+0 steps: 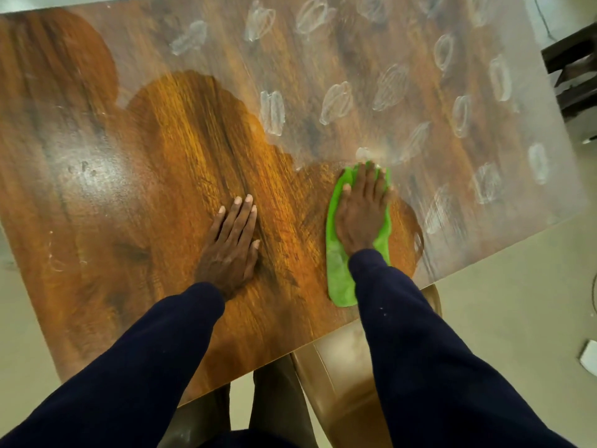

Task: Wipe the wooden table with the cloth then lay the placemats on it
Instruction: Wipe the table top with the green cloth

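Dark blue sleeves (436,367) lead to both hands on the wooden table (97,189). Right hand (363,211) presses flat, fingers spread, on the green cloth (337,270) at the near right, beside white chalky smears (336,103). Left hand (231,245) lies flat with fingers open on clean wood, holding nothing; a brown chair (339,383) stands below the near edge.

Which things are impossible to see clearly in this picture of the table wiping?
Only the head view is available.
- Placemats: none inside the frame.
- Green cloth: its middle is hidden under the right hand and sleeve.
- Wooden table: the far corners are cut by the top edge.
- Brown chair: mostly hidden by the table and arms.
- Left hand: its palm lies face down, unseen.
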Action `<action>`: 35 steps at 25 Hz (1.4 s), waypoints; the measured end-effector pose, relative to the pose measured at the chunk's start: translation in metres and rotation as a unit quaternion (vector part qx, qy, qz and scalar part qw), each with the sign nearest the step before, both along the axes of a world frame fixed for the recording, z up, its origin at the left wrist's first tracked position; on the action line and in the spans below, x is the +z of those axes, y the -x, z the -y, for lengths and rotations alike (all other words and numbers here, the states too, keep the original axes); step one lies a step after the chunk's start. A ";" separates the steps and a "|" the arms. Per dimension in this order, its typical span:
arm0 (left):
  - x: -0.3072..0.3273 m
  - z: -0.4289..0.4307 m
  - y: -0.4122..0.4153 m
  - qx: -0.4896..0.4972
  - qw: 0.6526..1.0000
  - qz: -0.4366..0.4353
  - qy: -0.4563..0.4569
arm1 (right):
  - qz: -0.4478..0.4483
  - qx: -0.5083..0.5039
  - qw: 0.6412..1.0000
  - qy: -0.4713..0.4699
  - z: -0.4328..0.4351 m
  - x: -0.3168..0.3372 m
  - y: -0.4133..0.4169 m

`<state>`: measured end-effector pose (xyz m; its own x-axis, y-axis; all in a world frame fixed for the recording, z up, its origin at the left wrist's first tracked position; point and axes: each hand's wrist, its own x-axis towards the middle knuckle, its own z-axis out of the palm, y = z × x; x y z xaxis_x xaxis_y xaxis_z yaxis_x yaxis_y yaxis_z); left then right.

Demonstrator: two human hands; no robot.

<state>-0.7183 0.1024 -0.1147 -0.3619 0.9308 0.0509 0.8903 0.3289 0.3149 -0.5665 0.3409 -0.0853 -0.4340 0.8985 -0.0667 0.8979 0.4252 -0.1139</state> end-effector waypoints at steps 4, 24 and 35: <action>0.004 -0.001 0.001 0.000 1.000 0.008 0.002 | 0.007 0.196 0.980 0.028 0.041 0.005 0.031; 0.007 -0.056 0.114 0.118 0.992 0.028 -0.032 | -0.007 0.433 0.900 0.057 -0.003 0.002 0.032; -0.002 -0.057 0.118 0.126 0.992 0.005 -0.018 | -0.043 0.185 0.982 0.012 -0.044 -0.007 0.148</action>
